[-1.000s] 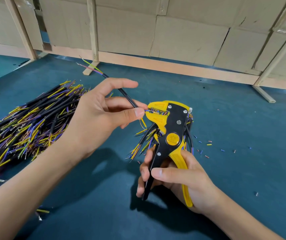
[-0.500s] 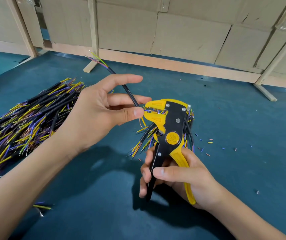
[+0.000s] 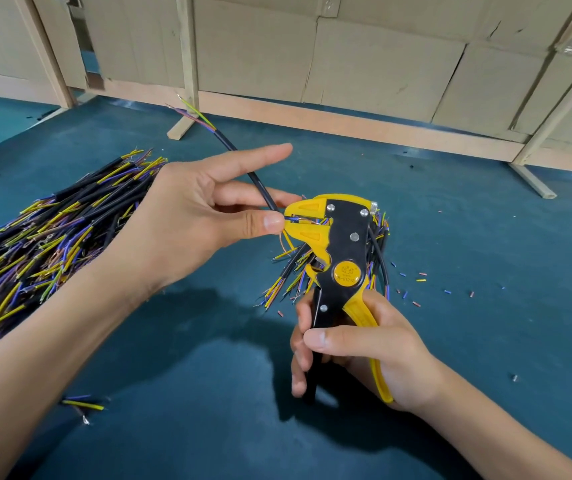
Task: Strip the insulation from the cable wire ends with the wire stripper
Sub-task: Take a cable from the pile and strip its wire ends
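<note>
My left hand (image 3: pixel 194 216) pinches a short black cable (image 3: pixel 243 161) between thumb and middle finger, index finger stretched out above it. The cable's near end, with thin coloured wires, sits inside the yellow jaws of the wire stripper (image 3: pixel 338 244). Its far end points up and away, showing yellow, green and purple wires. My right hand (image 3: pixel 357 344) grips the stripper's yellow and black handles from below, holding the tool upright above the blue table (image 3: pixel 485 306).
A large heap of black cables (image 3: pixel 35 244) with coloured ends lies at the left. A smaller bunch of cables (image 3: pixel 295 275) lies behind the stripper. Bits of cut insulation (image 3: pixel 416 289) are scattered at the right. Cardboard walls with wooden battens (image 3: pixel 312 112) close off the back.
The cable's wire end has gone deeper into the stripper jaws, and my left thumb has closed up against the jaw. Both hands stay in much the same place.
</note>
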The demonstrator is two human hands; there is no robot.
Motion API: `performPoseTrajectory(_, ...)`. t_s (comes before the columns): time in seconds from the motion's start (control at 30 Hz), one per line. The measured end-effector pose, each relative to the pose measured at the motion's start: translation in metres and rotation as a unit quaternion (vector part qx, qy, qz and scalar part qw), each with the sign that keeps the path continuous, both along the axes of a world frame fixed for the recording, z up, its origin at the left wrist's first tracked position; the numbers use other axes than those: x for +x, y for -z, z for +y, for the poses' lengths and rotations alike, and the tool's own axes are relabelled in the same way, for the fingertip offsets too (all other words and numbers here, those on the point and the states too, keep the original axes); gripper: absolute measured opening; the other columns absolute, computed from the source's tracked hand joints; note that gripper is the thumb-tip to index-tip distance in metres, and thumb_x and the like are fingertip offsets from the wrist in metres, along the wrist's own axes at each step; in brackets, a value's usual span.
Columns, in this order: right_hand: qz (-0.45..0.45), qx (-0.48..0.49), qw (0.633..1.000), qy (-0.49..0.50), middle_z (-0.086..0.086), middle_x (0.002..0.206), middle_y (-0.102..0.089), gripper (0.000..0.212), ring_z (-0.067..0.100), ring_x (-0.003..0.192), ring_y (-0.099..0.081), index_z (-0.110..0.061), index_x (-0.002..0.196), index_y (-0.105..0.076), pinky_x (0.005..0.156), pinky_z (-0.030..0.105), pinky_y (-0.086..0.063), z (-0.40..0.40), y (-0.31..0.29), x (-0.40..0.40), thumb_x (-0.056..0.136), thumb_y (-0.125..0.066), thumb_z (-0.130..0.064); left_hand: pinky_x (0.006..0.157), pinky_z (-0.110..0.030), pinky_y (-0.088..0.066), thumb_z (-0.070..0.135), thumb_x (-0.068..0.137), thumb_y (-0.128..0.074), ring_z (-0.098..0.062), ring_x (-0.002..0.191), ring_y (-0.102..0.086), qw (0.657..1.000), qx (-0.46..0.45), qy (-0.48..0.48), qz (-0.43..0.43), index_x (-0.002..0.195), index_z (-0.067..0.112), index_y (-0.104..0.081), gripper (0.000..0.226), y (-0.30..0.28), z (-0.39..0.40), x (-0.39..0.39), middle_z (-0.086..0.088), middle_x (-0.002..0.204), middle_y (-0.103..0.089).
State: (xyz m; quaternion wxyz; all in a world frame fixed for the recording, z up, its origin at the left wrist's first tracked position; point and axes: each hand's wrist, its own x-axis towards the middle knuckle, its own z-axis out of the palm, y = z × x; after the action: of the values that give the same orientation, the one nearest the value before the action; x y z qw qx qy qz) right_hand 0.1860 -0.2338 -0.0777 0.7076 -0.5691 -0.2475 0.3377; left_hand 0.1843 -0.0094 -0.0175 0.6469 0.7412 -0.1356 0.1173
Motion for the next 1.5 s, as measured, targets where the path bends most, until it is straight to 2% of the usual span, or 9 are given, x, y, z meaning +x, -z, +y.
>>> performPoseTrajectory(0.1,-0.009,-0.001,1.000,0.000,0.016,0.073,-0.062,0.012,0.037,0.065,-0.064,-0.010,0.091,-0.062,0.071,0.054,-0.037,0.0002,0.0007,0.0004,0.082,-0.068,-0.014,0.065,-0.001,-0.044,0.006,0.080,-0.073,0.005,0.090,-0.070,1.000,0.000,-0.002,-0.003,0.135,0.015,-0.058,0.058,0.0014,0.0000,-0.0011,0.004,0.095,-0.078)
performPoseTrajectory(0.2,-0.005,0.001,1.000,0.000,0.016,0.073,-0.062,0.011,0.037,0.066,-0.064,-0.011,0.091,-0.062,0.071,0.054,-0.036,-0.0002,0.0015,0.0008,0.082,-0.068,-0.013,0.084,-0.010,-0.051,0.007,0.080,-0.072,-0.004,0.107,-0.070,1.000,0.004,-0.002,-0.008,0.135,0.012,-0.058,0.057,0.0025,0.0002,-0.0015,-0.004,0.093,-0.078)
performPoseTrajectory(0.47,-0.008,0.004,1.000,-0.002,0.015,0.072,-0.062,0.010,0.037,0.065,-0.065,-0.011,0.090,-0.061,0.070,0.052,-0.038,0.0007,0.0025,0.0020,0.083,-0.067,-0.014,0.093,-0.019,-0.052,0.009,0.080,-0.073,-0.006,0.109,-0.069,1.000,0.008,0.002,-0.010,0.140,0.013,-0.055,0.063,0.0012,-0.0008,-0.0013,-0.012,0.098,-0.077)
performPoseTrajectory(0.73,-0.018,0.021,1.000,0.008,0.012,0.066,-0.059,0.017,0.033,0.058,-0.062,-0.004,0.083,-0.053,0.062,0.037,-0.047,0.0028,0.0043,0.0018,0.082,-0.067,-0.014,0.098,-0.021,-0.051,0.010,0.079,-0.074,-0.005,0.108,-0.069,1.000,0.003,-0.004,-0.012,0.138,0.015,-0.057,0.062,0.0016,-0.0036,-0.0011,-0.008,0.098,-0.078)
performPoseTrajectory(0.97,-0.027,0.039,0.999,0.011,0.012,0.068,-0.061,0.008,0.034,0.059,-0.062,-0.009,0.084,-0.058,0.061,0.036,-0.051,0.0042,0.0044,0.0003,0.082,-0.066,-0.010,0.086,-0.014,-0.051,0.012,0.078,-0.075,-0.003,0.105,-0.069,1.000,-0.015,0.012,-0.001,0.139,0.015,-0.056,0.064,0.0016,-0.0022,-0.0006,-0.008,0.099,-0.078)
performPoseTrajectory(1.07,-0.017,0.043,0.999,0.002,0.014,0.071,-0.062,0.009,0.035,0.061,-0.063,-0.010,0.091,-0.062,0.063,0.037,-0.052,0.0042,0.0035,0.0007,0.083,-0.065,-0.007,0.070,-0.010,-0.047,0.017,0.077,-0.076,-0.002,0.105,-0.068,1.000,-0.019,0.017,0.016,0.138,0.019,-0.058,0.063,0.0004,-0.0003,-0.0009,-0.007,0.098,-0.078)
performPoseTrajectory(1.17,-0.021,0.040,0.999,0.003,0.015,0.071,-0.061,0.010,0.036,0.062,-0.063,-0.010,0.092,-0.062,0.063,0.038,-0.052,0.0035,0.0041,0.0011,0.083,-0.065,-0.006,0.057,-0.018,-0.042,0.021,0.076,-0.078,-0.008,0.103,-0.067,0.999,-0.023,0.018,0.040,0.132,0.026,-0.063,0.058,0.0014,0.0021,-0.0002,-0.006,0.090,-0.078)
performPoseTrajectory(1.37,-0.051,0.020,0.998,0.023,0.013,0.064,-0.059,0.011,0.034,0.057,-0.061,-0.007,0.082,-0.055,0.059,0.035,-0.049,0.0044,0.0057,-0.0003,0.082,-0.065,-0.010,0.054,-0.020,-0.041,0.023,0.074,-0.078,-0.014,0.065,-0.049,0.998,-0.018,0.016,0.059,0.133,0.020,-0.062,0.061,0.0016,0.0041,0.0017,-0.003,0.082,-0.077)
performPoseTrajectory(1.5,-0.058,0.009,0.998,0.030,0.010,0.065,-0.060,0.011,0.034,0.057,-0.062,-0.009,0.080,-0.055,0.059,0.036,-0.046,0.0049,0.0055,-0.0009,0.082,-0.066,-0.012,0.055,-0.018,-0.042,0.025,0.074,-0.078,-0.010,0.071,-0.058,0.998,-0.011,0.013,0.059,0.133,0.020,-0.062,0.062,0.0016,0.0033,0.0014,-0.003,0.085,-0.078)
